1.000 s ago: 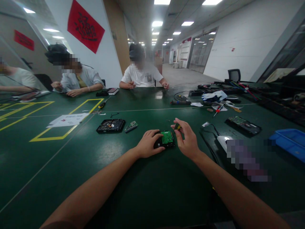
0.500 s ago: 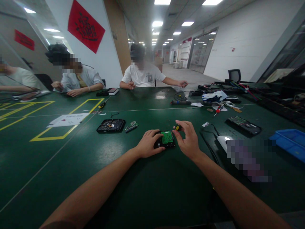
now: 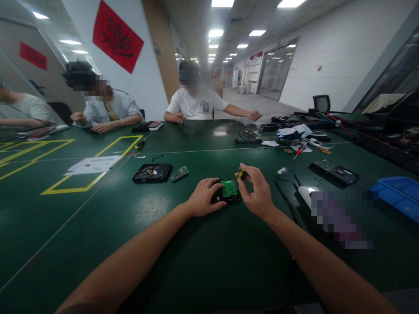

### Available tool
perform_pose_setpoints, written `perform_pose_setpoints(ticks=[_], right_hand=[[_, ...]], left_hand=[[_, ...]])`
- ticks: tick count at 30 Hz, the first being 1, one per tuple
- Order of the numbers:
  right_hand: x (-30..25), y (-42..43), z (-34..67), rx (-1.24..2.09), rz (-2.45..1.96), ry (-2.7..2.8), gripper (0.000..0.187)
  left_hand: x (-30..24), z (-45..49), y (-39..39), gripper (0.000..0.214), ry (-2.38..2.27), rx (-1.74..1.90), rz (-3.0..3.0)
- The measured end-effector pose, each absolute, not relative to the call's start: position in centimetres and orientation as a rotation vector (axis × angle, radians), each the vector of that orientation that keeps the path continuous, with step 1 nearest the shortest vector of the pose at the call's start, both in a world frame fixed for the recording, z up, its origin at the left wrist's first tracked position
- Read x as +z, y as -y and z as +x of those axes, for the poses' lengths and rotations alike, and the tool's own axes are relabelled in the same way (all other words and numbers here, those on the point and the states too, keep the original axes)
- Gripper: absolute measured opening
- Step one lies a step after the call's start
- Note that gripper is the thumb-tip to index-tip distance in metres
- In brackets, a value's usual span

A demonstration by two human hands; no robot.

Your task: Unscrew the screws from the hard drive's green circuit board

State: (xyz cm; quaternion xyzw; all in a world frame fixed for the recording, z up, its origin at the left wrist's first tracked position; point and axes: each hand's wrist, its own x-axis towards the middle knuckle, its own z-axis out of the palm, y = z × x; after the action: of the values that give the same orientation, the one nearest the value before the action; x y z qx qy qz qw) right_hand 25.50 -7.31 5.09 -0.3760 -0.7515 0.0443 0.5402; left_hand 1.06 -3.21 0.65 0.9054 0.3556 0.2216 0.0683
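Note:
A black hard drive with a green circuit board facing up lies on the table before me. My left hand grips it from the left, thumb along the near edge and fingers over the far side and board. Above the drive's right end, my right hand pinches a short screwdriver by its yellow-and-black handle. The blade is hidden, so I cannot tell whether its tip touches a screw. A few tiny screws rest just beyond the drive.
Left of the drive are an opened drive casing and a loose circuit board. To the right lie a white cabled device, another hard drive and a blue tray. A co-worker sits opposite; others sit at left.
My right hand has shifted slightly left and its grip on the screwdriver handle has turned a little. My left hand stays put. The opposite co-worker's outstretched hand has changed its pose.

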Motion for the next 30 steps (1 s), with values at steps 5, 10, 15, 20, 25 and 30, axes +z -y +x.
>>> perform_pose_setpoints(ticks=[5,10,15,20,25,30], right_hand=[[5.23,7.21,25.67,-0.015,-0.921,1.764,0.053],[5.29,7.23,25.74,-0.037,-0.938,1.772,0.053],[4.89,7.24,25.59,0.134,-0.925,1.777,0.057],[4.66,7.22,25.42,0.196,-0.903,1.761,0.06],[4.79,7.21,25.54,0.055,-0.943,1.77,0.054],[4.94,7.13,25.77,-0.009,-0.929,1.776,0.052]], left_hand=[[0.63,1.07,3.21,0.07,-1.077,0.676,2.708],[0.69,1.03,3.18,0.07,-1.077,0.663,2.719],[0.57,1.08,3.18,0.07,-1.068,0.671,2.721],[0.5,1.09,3.18,0.069,-1.067,0.687,2.72],[0.56,1.07,3.11,0.071,-1.069,0.674,2.726],[0.48,1.07,3.08,0.071,-1.083,0.661,2.722]])
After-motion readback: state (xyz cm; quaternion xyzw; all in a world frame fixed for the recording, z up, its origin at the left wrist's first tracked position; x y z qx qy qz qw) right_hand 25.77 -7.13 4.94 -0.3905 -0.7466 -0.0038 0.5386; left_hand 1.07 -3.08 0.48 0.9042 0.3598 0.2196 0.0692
